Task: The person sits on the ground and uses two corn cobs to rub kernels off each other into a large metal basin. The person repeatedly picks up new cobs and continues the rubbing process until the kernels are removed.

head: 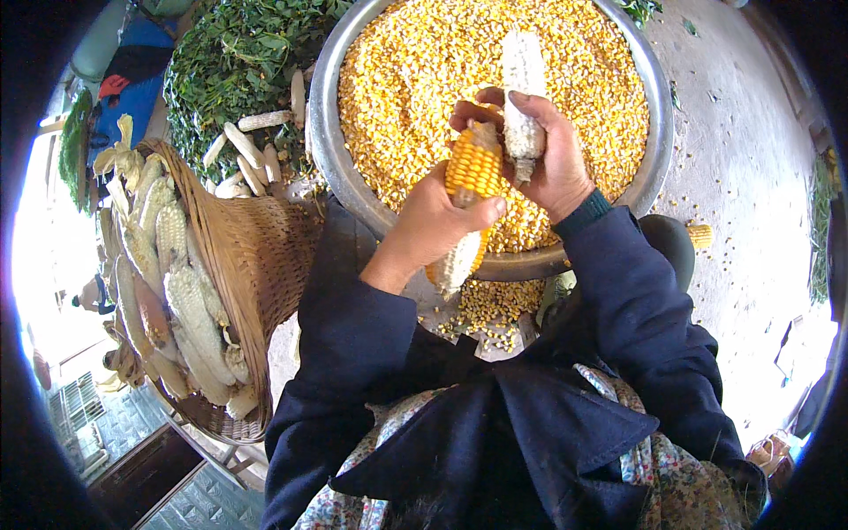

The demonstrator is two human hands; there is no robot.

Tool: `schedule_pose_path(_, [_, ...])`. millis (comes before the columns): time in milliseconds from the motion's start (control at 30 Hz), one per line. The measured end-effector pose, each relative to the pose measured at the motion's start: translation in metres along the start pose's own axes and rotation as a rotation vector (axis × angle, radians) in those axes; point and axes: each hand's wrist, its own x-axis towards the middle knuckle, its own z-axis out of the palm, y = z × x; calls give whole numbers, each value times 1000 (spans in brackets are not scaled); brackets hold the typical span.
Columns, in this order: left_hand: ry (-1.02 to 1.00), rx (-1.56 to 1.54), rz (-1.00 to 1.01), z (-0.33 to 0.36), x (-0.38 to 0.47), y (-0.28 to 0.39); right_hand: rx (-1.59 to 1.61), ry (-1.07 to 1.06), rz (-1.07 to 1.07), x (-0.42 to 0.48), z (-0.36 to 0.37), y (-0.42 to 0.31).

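Observation:
My left hand point(434, 222) grips a partly shelled ear of yellow corn point(474, 162); rows of kernels cover its upper part, and bare cob shows lower down. In my right hand point(556, 146) is a stripped white corncob point(523, 73), held upright beside the ear. Some right-hand fingers reach behind the ear's top, so whether they touch it is hidden. Both hands are above a wide metal basin point(656, 142) filled with loose yellow corn kernels point(411, 73).
A woven basket point(285, 245) packed with bare corncobs point(199, 324) leans at my left. Behind it are a heap of green leaves point(232, 66) and loose cobs point(245, 146). Spilled kernels point(500, 305) lie below the basin; a piece of corn point(699, 236) rests on the floor at right.

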Motion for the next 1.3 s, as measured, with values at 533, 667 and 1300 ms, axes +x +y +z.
schedule_pose_path(533, [181,360,57,9,9,-14,-26,133,-17,3,1,11])
schedule_pose_path(667, [157,238,87,3,10,-6,-412,10,-73,-1,-3,10])
schedule_pose_path(1300, [213,608,85,1,8,-12,-855,18,-253,-6,-5,30])
